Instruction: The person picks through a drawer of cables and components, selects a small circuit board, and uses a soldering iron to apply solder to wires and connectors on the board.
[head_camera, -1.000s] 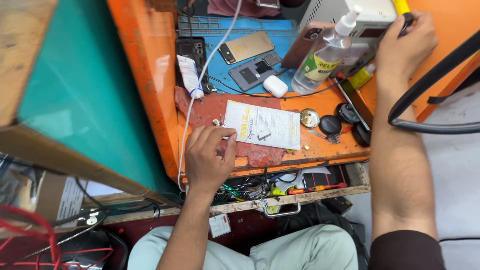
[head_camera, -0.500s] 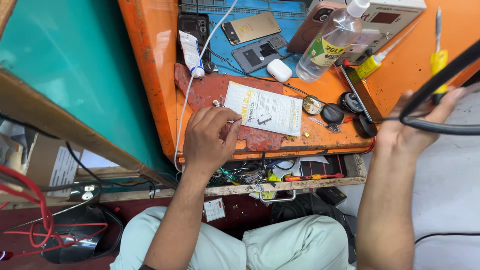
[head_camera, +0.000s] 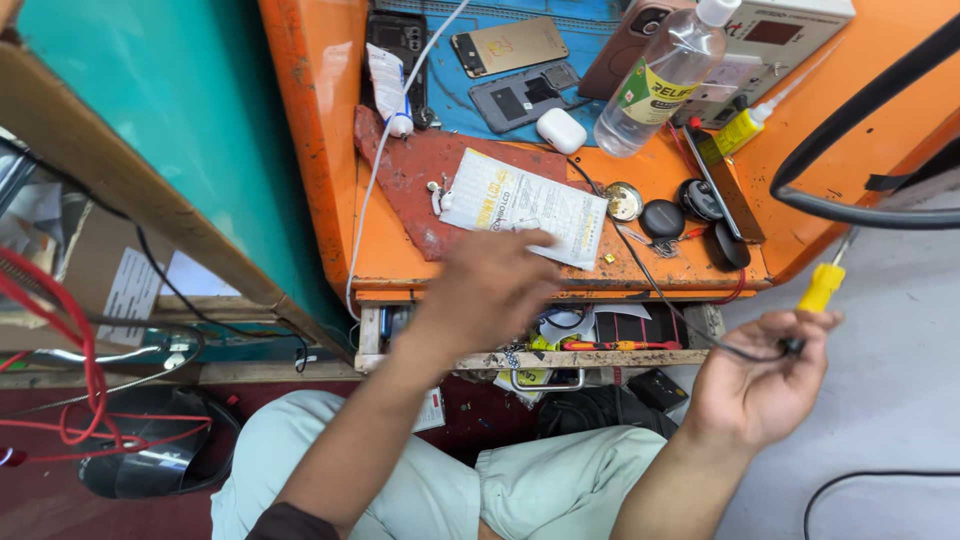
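While right hand (head_camera: 762, 385) pinches yellow-handled screwdriver (head_camera: 822, 287) at fingertips, palm up, out past bench edge, thin black wire (head_camera: 690, 325) runs into same grip. Left hand (head_camera: 490, 290) blurry, over front edge of orange bench (head_camera: 400, 262), just below white paper sheet (head_camera: 525, 205); fingers look loosely bent, cannot tell if holding anything. Step looks like: tool picked up, work piece being reached for. Next move needs screwdriver tip brought down near paper, slow and steady.

three phones (head_camera: 508, 45), one clear bottle (head_camera: 660, 82), two hands (head_camera: 490, 285)
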